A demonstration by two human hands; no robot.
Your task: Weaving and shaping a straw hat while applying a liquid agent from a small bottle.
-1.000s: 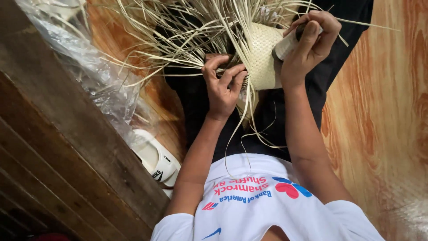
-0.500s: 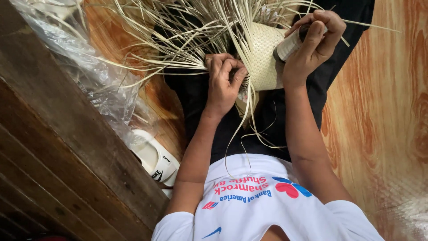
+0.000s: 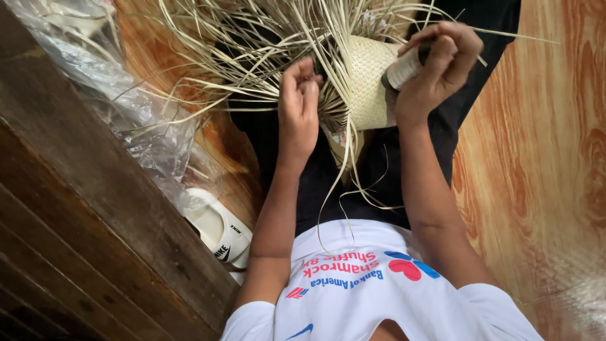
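Head view, looking down at a seated person's lap. Left hand (image 3: pixel 299 107) has closed its fingers, pinching pale straw strands (image 3: pixel 252 57) beside the woven straw piece (image 3: pixel 369 82), where 1 second ago it was looser. Right hand (image 3: pixel 435 66) stays gripping a small pale cylinder (image 3: pixel 404 68) against the weave.

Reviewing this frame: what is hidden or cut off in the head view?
- Small light cylinder: mostly wrapped by the right hand; its kind is unclear.
- Left hand: fingertips buried among the straw strands, so its grip is hidden.
- Woven straw piece: top cut off by the upper edge.
- White sandal: partly under the clear plastic bag.
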